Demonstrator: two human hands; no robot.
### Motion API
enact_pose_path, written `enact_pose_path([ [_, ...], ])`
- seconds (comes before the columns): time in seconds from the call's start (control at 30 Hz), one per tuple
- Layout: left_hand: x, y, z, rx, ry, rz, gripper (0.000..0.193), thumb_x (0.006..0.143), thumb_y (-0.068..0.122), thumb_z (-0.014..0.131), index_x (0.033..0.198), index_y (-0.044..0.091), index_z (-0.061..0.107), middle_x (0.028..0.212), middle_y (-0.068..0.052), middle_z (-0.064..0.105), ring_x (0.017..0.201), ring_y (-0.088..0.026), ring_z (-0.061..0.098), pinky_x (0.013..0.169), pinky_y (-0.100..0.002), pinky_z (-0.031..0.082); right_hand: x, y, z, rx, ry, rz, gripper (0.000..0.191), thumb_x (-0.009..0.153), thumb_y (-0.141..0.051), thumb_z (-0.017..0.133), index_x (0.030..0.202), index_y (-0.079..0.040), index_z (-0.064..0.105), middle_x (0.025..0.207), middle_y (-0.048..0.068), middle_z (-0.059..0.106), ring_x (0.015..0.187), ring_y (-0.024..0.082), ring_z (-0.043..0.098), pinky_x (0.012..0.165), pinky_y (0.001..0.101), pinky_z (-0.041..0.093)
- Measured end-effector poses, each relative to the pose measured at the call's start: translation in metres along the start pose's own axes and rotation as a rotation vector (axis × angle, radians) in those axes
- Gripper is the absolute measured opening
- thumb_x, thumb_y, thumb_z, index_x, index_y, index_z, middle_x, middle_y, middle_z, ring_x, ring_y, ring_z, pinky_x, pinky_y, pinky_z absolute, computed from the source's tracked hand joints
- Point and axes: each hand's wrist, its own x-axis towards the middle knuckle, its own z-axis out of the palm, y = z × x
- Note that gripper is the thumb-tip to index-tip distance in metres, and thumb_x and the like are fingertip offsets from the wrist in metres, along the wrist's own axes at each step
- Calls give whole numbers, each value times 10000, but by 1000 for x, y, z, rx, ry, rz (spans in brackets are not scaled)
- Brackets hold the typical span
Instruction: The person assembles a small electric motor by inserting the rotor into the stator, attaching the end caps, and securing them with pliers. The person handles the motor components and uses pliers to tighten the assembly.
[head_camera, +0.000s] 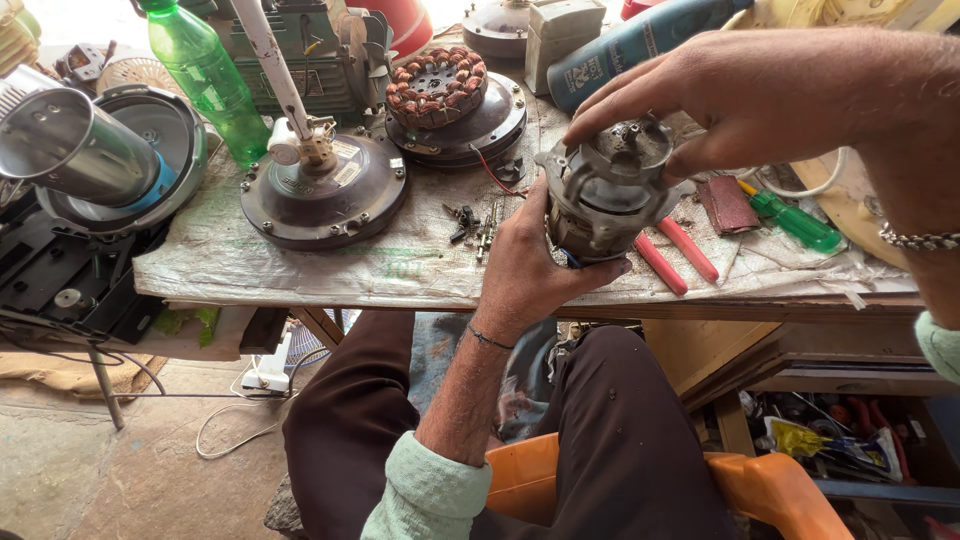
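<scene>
The left hand (530, 265) comes up from below and wraps around the side of a small grey motor (603, 195), with its fingers closed tight on the metal body. The motor is held just above the front edge of the tabletop (300, 265), tipped a little toward the person. The right hand (740, 95) comes in from above, and its fingertips (585, 128) rest on the round top end of the motor, closed lightly around the rim there. So both hands have hold of the same motor, one at the side and one at the top. To do this well, I think the lower hand should keep the body very still while the top fingers do the small careful work, because the top has little parts that could slip. It would help to keep the motor over the tabletop, so that anything that falls lands on the cloth and not on the floor. Just beside the motor lie pink-handled pliers (672, 255), and near them a green-handled screwdriver (795, 222), so tools are close by. A few small screws (470, 222) lie to the left of the motor and should not be knocked away. Farther left sit a round fan cover (322, 190) and a green bottle (205, 75), well apart from the hands.
</scene>
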Motion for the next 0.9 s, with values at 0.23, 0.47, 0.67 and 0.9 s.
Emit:
enact_pose_path([
  [0.23,-1,-2,1,11,9,15,826,684,338,951,1347,45,553,1193,-131,744,1104,-265,771,975,-392,628,4,-8,2,-171,0,133,807,748,-304,832,1486,-128,556,1238,148,735,1083,269,727,963,439,567],
  [0.47,-2,-1,0,-13,-7,-13,749,683,318,953,1285,44,601,1151,-119,764,1069,-253,791,954,-383,638,4,-25,8,-365,-22,419,848,789,-500,838,1519,-153,579,974,177,784,822,245,789,850,410,632],
  [0.67,-1,-1,-1,1,12,18,796,673,324,952,1303,23,569,1164,-138,738,1079,-270,771,939,-386,633,6,-42,16,-463,122,496,792,823,-655,773,1329,-50,702,773,190,758,714,268,764,788,421,624],
  [0.9,-1,-1,-1,71,14,-32,798,652,366,961,1262,27,575,1129,-138,740,1056,-277,776,918,-393,633,8,-53,14,-436,122,603,758,843,-629,755,1321,-43,703,686,169,715,596,235,722,647,379,630],
])
